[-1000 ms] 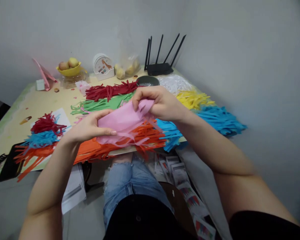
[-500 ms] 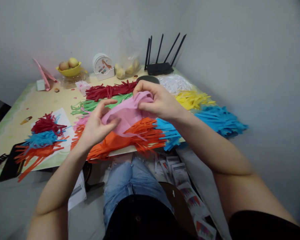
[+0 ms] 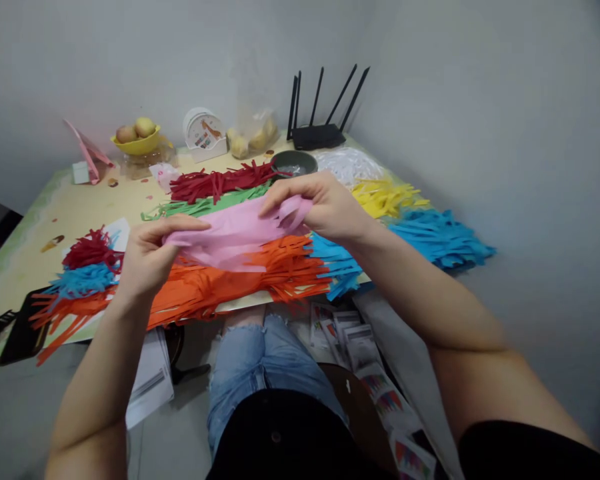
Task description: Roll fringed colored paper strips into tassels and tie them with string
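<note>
A piece of pink tissue paper (image 3: 225, 230) with fringed ends is stretched between my hands above the table. My left hand (image 3: 153, 250) pinches its left end between thumb and fingers. At the other end, my right hand (image 3: 325, 207) grips the paper, and a loop of it bulges out by the thumb. Below lies an orange fringed tissue bundle (image 3: 205, 287) along the table's front edge. Behind are green fringed paper (image 3: 220, 203) and dark red fringed paper (image 3: 220, 181), partly covered by my hands and the pink sheet.
Blue fringes (image 3: 440, 240), yellow fringes (image 3: 387, 198) and white strips (image 3: 350, 165) lie to the right. A dark bowl (image 3: 295, 162) and a black router (image 3: 317, 137) stand behind. At left, small tassels (image 3: 87, 279) lie near a black phone (image 3: 25, 330). A yellow fruit bowl (image 3: 137, 143) is at the back.
My left hand has moved left and closed on the pink paper's end, pulling the sheet out flatter. My right hand has lowered slightly, uncovering more of the dark bowl.
</note>
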`<state>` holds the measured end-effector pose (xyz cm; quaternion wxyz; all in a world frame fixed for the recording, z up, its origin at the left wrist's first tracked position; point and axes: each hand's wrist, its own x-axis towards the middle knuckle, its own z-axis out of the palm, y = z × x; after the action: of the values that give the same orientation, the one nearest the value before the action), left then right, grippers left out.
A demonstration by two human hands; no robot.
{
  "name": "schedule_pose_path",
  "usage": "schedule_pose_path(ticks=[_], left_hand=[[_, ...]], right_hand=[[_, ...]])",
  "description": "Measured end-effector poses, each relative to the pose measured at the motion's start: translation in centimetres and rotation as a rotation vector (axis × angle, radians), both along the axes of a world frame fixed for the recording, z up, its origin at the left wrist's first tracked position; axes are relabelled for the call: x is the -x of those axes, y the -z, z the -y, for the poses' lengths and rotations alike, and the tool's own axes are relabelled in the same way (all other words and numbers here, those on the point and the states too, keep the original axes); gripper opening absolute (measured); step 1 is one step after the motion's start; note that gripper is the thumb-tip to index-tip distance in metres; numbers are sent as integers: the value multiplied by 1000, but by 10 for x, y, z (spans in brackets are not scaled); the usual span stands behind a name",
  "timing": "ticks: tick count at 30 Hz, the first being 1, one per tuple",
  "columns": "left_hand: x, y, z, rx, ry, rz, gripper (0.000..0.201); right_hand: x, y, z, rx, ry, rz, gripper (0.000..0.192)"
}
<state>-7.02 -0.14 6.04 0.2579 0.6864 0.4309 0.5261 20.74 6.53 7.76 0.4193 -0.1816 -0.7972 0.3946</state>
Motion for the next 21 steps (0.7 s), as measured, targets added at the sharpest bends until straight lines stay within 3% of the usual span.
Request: schedule_pose_path(ticks=[5, 11, 14, 17, 21], left_hand=[[12, -12, 8, -7, 82, -84, 15], [15, -37, 19, 100, 243, -301, 32], [8, -35, 9, 153, 175, -195, 26], [-4, -31, -4, 264, 129, -139, 33], [-11, -36, -12, 467, 201, -324, 36]], right_hand=[[-1, 2, -4, 20, 8, -23, 11], [-1, -1, -6, -9, 7, -6, 6], [0, -5, -5, -74, -16, 36, 7], [2, -7, -2, -169, -14, 96, 13], [-4, -10, -1, -258, -40, 184, 23]])
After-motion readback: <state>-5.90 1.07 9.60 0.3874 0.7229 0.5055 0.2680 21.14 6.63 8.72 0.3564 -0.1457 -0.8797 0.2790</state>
